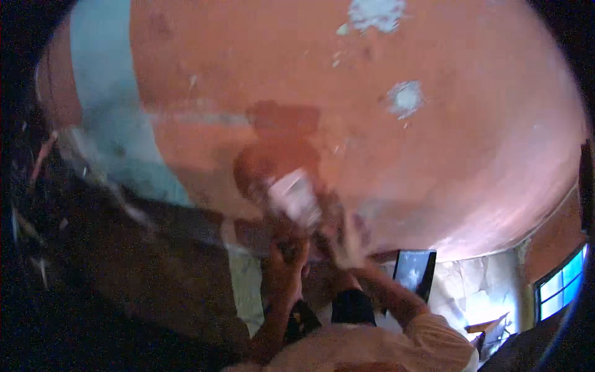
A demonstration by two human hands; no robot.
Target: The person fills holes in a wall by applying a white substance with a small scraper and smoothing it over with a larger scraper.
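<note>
In front of an orange wall, my left hand is raised with its fingers closed, apparently around the lower end of a pale, flat, roughly rectangular thing. Motion blurs that thing, so its kind does not show. To its right, close beside it, is my right hand, smeared by movement. Whether its fingers touch the pale thing or hold anything cannot be made out. A dark shadow of my head and arms falls on the wall just beyond my hands.
A pale teal band runs down the wall's left side. Two rough white patches, an upper one and a lower one, mark its surface. At lower right are a dark-framed panel, pale flooring and a bright window.
</note>
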